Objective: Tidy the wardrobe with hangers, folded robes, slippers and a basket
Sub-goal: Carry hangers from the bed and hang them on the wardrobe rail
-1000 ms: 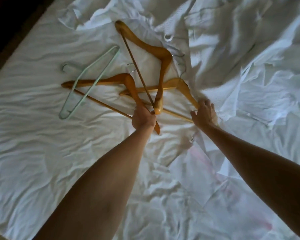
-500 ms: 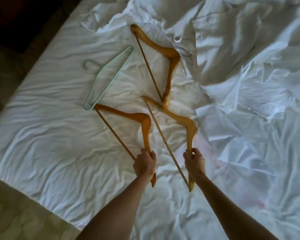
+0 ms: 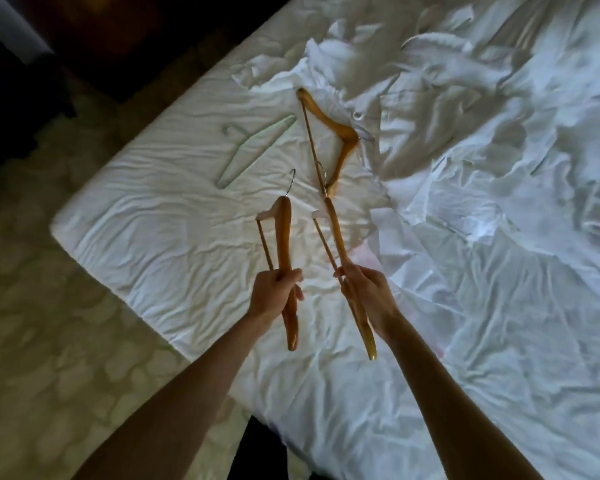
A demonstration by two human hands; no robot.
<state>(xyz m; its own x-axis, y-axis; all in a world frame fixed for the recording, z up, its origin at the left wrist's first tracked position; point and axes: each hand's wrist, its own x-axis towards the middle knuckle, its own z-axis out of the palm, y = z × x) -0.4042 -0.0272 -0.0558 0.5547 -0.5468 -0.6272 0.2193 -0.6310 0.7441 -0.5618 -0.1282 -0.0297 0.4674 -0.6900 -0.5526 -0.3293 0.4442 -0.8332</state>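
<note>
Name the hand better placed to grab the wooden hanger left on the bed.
Right, probably. The right hand is nearer the wooden hanger; the left hand sits farther left. Both hold hangers.

Bed: white mattress set at a slant, its near corner toward the lower middle of the view.
Sheet: white, creased all over, bunched into loose heaps at the upper right.
Floor: pale with a blotchy pattern, left of the bed.
Upper left corner: dark, contents cannot be made out.

Head camera looks steeply down onto the bed corner.
</note>
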